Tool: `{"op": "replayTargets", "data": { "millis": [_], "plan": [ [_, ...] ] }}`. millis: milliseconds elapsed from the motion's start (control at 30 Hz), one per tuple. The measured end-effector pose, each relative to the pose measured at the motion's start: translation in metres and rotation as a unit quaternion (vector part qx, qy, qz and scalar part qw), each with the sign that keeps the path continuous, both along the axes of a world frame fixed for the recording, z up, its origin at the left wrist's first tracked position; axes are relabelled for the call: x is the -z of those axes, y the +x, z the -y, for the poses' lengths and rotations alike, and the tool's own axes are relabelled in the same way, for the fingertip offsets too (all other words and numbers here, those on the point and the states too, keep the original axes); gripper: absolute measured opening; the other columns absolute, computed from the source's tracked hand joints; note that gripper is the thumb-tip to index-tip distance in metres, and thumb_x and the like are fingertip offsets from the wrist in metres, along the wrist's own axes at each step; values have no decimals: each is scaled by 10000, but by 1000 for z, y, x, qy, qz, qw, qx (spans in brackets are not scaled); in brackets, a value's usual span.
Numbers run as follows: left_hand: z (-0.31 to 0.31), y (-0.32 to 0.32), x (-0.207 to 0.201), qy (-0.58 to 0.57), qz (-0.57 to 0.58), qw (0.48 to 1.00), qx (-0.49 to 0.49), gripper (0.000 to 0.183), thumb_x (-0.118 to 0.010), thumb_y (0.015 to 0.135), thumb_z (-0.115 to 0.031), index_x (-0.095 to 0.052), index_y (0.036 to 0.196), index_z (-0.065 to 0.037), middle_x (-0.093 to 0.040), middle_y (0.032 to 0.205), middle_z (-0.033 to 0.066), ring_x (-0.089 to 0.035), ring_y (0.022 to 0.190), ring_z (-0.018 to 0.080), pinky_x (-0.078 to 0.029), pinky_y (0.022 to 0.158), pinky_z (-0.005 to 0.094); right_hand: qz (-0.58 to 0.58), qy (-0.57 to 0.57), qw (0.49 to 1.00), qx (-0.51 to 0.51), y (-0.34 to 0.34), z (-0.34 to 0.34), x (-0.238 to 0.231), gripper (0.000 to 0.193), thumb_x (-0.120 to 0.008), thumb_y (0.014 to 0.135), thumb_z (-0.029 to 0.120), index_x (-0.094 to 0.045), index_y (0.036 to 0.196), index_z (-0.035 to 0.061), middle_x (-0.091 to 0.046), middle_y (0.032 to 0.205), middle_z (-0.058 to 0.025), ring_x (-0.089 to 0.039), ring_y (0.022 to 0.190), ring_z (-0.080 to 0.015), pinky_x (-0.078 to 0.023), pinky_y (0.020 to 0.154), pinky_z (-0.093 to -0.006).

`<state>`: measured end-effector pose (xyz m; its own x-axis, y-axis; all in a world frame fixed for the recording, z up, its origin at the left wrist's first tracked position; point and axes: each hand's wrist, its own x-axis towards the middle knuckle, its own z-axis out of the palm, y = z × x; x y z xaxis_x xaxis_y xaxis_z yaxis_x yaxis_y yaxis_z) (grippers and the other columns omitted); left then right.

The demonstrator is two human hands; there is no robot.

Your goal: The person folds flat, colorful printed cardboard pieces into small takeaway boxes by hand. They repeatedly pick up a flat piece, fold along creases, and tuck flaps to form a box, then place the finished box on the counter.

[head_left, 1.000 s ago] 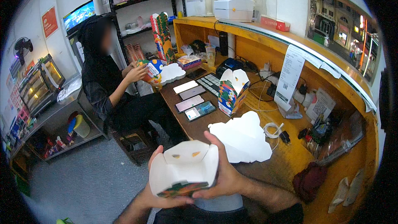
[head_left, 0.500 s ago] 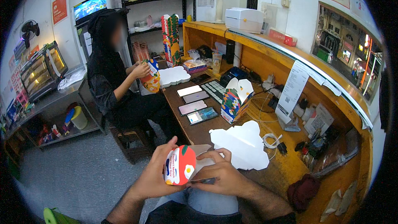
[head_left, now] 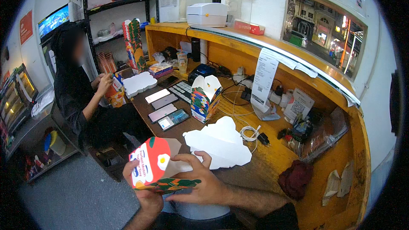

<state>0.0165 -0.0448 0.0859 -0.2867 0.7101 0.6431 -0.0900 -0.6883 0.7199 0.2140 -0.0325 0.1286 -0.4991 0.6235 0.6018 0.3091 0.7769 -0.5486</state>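
Observation:
A part-folded takeaway food box (head_left: pixel 158 153), red and white with a fried-egg picture and a green patterned side, is held up in front of my lap. My left hand (head_left: pixel 147 199) is closed around its left end, fingers at the edge and thumb below. My right hand (head_left: pixel 200 179) grips the right, open end, its fingers curled over a grey inner flap. Just beyond lies a flat white box blank (head_left: pixel 221 144) on the desk. A folded patterned box (head_left: pixel 205 104) stands upright behind it with its top flaps spread.
Several phones (head_left: pixel 162 111) lie beside a keyboard (head_left: pixel 180 90). At left a seated co-worker (head_left: pixel 81 89) holds another patterned box (head_left: pixel 116 91) near a white blank (head_left: pixel 139 84). A tall box stack (head_left: pixel 134 47) stands behind. Cables (head_left: pixel 250 134) and a maroon cloth (head_left: pixel 295 178) lie at right.
My view has swung right, so the room sits further left. The box has tilted, showing more of its green patterned side, and my left hand has shifted lower around its end.

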Motion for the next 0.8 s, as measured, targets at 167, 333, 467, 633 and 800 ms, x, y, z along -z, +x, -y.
{"op": "replayTargets", "data": {
  "millis": [167, 333, 467, 633, 800],
  "plan": [
    [-16, 19, 21, 137, 231, 961, 72, 764, -521, 1082, -648, -421, 1460, 8, -657, 1352, 311, -688, 1227, 319, -550, 1106, 457, -30, 40, 998, -22, 2, -1, 10, 335, -965, 748, 326, -863, 1054, 233, -750, 1341, -65, -528, 1479, -264, -200, 1200, -588],
    [-23, 32, 11, 169, 80, 982, -32, 854, -632, 1004, -742, -448, 1429, -25, -593, 1412, 241, -686, 1245, 303, -588, 1077, 423, -46, 28, 999, -10, 1, 0, 4, 309, -961, 777, 273, -873, 1072, 248, -825, 1146, 58, -541, 1450, -297, -244, 1173, -572],
    [-22, 22, 33, 101, 68, 992, 20, 996, -568, 952, -868, -408, 1477, -38, -558, 1433, 224, -638, 1317, 312, -514, 1155, 440, -15, 37, 999, -11, 3, -7, 12, 312, -942, 836, 321, -871, 1131, 250, -817, 1161, 57, -507, 1470, -317, -230, 1193, -577],
    [-12, 13, 8, -51, 52, 994, 87, 988, -488, 1009, -843, -334, 1569, -43, -490, 1522, 214, -537, 1425, 301, -420, 1226, 467, 60, 14, 997, 35, 2, -6, 5, 357, -896, 891, 443, -860, 1178, 233, -783, 1263, -7, -555, 1424, -277, -175, 1226, -613],
    [-26, -3, 55, -160, 49, 966, 199, 1161, -391, 990, -896, -92, 1766, -85, -324, 1747, 217, -377, 1599, 341, -308, 1316, 500, 176, 31, 982, 66, 15, -17, -10, 326, -879, 910, 439, -859, 1128, 197, -779, 1259, -42, -656, 1317, -184, -148, 1232, -650]
  ]
}}
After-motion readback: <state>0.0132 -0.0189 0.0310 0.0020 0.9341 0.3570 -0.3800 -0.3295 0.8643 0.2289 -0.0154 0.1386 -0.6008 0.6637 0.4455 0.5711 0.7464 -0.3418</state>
